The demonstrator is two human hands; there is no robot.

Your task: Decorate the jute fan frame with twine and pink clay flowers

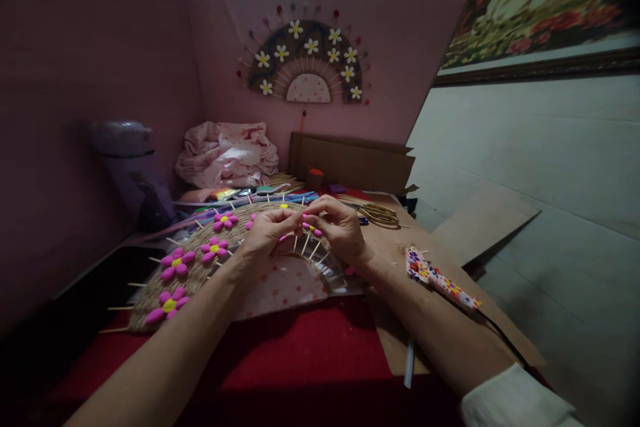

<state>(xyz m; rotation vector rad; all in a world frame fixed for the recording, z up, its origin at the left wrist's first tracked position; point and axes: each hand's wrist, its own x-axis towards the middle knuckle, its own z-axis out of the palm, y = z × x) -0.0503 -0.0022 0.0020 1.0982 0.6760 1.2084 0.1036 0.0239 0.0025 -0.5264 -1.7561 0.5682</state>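
A half-round woven fan piece (195,267) with pink flowers, wooden sticks and a dotted pink centre lies on the red cloth before me. Both my hands meet over its top middle. My left hand (267,233) has its fingers curled and pinched toward the right hand. My right hand (337,227) is also pinched, its fingertips on a small pink flower piece (313,228) on the fan. What my left fingers hold is too small to make out.
A flower-patterned glue gun (440,280) with a black cord lies right of my wrist on brown cardboard (400,247). Gold scissors (377,215), coloured sticks and a pink cloth bundle (227,153) sit behind. A finished fan (305,60) hangs on the pink wall.
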